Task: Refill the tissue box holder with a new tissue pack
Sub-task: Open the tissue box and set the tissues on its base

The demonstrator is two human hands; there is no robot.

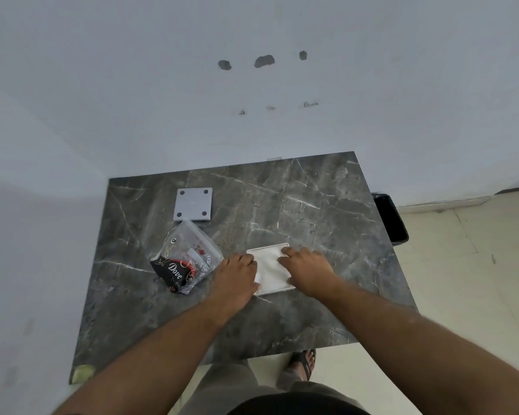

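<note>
A white square tissue box holder lies on the dark marble table, with a stack of white tissues inside it. My left hand rests on the stack's left side, fingers curled over its edge. Flat on the right side lies my right hand, fingers pressing the tissues down. A grey square lid or base plate with four dark round feet lies apart at the table's far left. An emptied clear plastic wrapper with black and red print lies left of my left hand.
The table stands in a corner against white walls. A black bin sits on the floor past the table's right edge. My sandalled foot shows below the near edge, on a pale tiled floor.
</note>
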